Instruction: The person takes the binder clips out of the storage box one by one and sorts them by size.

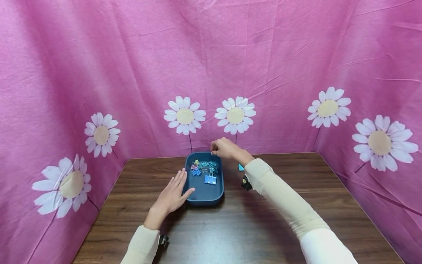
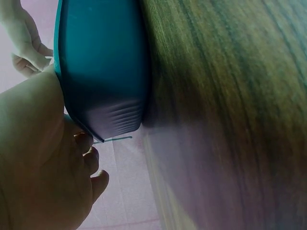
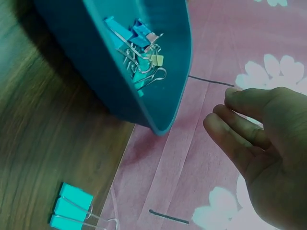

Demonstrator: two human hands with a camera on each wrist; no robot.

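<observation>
- Tray [image 1: 202, 196]: dark blue-teal, oblong, rounded corners, raised walls, a band of ridges low on one outer wall in the left wrist view; standing on the table near its far edge, between the two hands.
- Large blue clip [image 1: 210, 179]: one, lying on the tray floor toward the right wall, wire handles pointing to the far end.
- Small blue clips [image 1: 196, 172]: a cluster beside the left wall, inside the tray.
- Pink clip [image 1: 193, 167] and yellow clip [image 1: 196, 162]: small, in the tray's far left part, close to the small blue clips.
- Green-teal clips [image 1: 213, 168]: several, heaped in the far right part of the tray, silver wire handles overlapping; exact count cannot be told.
- Loose teal clip [image 3: 72, 208]: one, on the table to the right of the tray, apart from it, silver handles extended.
- Left hand [image 1: 173, 194]: laid against the tray's left rim; four fingers nearly straight with narrow gaps, thumb spread away over the rim; forearm rising from the lower left.
- Right hand [image 1: 227, 149]: raised by the tray's far right corner, wrist bent toward it; fingers loosely bent, a gap between thumb and fingertips in the right wrist view; forearm slanting from the lower right, in a cream sleeve [image 1: 283, 198].
- Table [image 1: 263, 223]: brown wood grain.
- Cloth [image 1: 211, 55]: pink, printed with white daisies, hanging behind the table.
</observation>
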